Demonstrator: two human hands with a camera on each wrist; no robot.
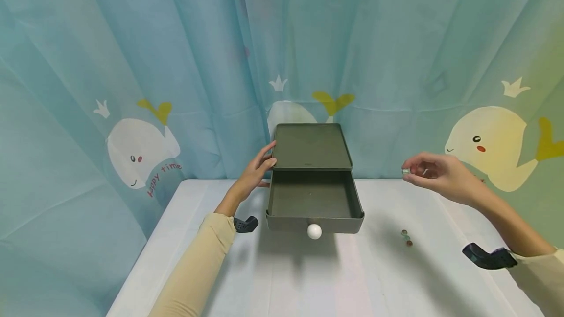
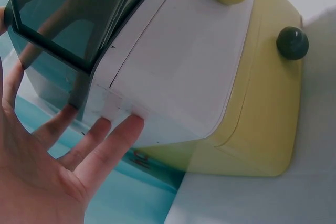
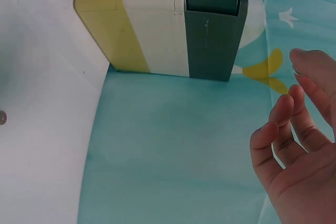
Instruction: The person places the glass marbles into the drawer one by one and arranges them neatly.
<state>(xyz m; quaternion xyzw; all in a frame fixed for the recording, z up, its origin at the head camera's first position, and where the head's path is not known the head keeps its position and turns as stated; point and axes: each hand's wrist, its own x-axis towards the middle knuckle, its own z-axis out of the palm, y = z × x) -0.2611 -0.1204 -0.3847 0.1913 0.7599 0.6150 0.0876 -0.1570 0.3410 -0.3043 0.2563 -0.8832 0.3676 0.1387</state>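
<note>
A small drawer cabinet [image 1: 313,147] stands at the back of the table with its dark green top drawer [image 1: 293,197] pulled out. That drawer has a white knob [image 1: 314,231] and nothing large in it. My left hand [image 1: 253,175] rests against the cabinet's left side, fingers extended along the wall. In the left wrist view its fingertips touch the white middle tier [image 2: 173,72]. Off to the right of the cabinet, raised above the table, my right hand [image 1: 445,175] pinches a small, clear greenish piece [image 1: 406,172], like a glass bead, between thumb and fingers.
Several tiny brown and green pieces [image 1: 409,243] lie on the white table [image 1: 374,278] below my right hand. Beneath the white tier is a yellow bottom tier [image 2: 268,103] with a dark green knob [image 2: 292,43]. A blue curtain [image 1: 211,62] hangs right behind the table.
</note>
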